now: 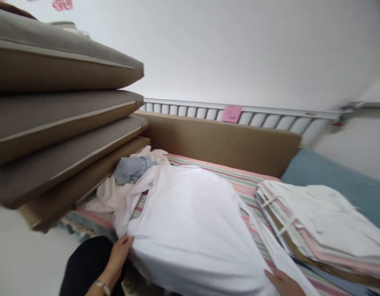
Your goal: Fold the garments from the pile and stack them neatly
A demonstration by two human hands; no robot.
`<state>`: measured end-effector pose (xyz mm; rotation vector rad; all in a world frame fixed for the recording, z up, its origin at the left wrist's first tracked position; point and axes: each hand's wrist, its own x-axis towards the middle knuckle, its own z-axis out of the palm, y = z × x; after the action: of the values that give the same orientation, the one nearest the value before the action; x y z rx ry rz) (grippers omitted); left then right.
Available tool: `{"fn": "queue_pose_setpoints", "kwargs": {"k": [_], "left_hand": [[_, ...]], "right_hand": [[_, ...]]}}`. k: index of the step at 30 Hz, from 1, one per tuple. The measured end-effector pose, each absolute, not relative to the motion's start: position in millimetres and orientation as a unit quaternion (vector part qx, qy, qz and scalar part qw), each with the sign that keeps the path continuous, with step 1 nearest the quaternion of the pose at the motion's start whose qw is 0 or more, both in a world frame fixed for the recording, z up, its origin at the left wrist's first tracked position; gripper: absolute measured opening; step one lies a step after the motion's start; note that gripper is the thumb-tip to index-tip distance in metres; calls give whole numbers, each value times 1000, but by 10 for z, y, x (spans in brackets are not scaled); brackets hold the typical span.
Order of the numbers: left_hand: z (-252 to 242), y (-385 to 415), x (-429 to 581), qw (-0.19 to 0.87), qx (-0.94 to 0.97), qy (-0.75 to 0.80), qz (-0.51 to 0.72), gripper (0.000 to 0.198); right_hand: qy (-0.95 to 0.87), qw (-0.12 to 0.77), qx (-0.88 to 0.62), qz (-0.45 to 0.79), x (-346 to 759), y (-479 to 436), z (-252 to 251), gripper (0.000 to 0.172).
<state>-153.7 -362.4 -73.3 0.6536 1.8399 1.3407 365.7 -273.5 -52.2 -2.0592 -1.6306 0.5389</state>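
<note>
A white long-sleeved shirt [190, 213] lies spread on the striped sheet [239, 185], its lower hem toward me and hanging over the bed's near edge. My left hand [121, 248], with a metal band at the wrist, is closed on the hem's left corner. At the hem's right side my right hand [284, 281] pinches the cloth, partly cut off by the bottom of the view. The shirt's sleeves run down along both sides of its body. Behind the left sleeve lie a crumpled light blue garment [131, 168] and cream cloth [111, 193].
Thick grey-brown cushions [66, 107] are stacked high on the left. A pile of folded clothes [322, 218] sits on the right, beside a blue surface [337, 168]. Along the back stand a brown padded panel [220, 139] and a metal rail with a pink note [232, 113].
</note>
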Motion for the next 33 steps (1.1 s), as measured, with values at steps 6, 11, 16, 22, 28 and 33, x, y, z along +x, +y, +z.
{"fn": "queue_pose_setpoints", "kwargs": {"k": [6,11,16,22,28,33], "left_hand": [[-979,-3586,-1806,355,313,741,476,49],[-862,-3450,-1743,114,467,732,484,51],[-732,-2880,-1283,-40,648,626,432,43],[-971,-2593,-1341,-144,695,650,271,49],[-917,-2718,-1419,-156,700,668,196,60],[-889,-2718,-1411,-139,702,666,211,69]], "right_hand": [[-606,169,-761,157,3625,-2797,-442,27],[-624,149,-764,68,3424,-2831,-289,25],[-728,206,-652,55,2289,-2708,-229,46],[-779,179,-591,108,1275,-2429,-308,54],[-717,110,-688,-8,2399,-1803,-607,57],[-710,112,-688,-97,3170,-1581,-819,59]]}}
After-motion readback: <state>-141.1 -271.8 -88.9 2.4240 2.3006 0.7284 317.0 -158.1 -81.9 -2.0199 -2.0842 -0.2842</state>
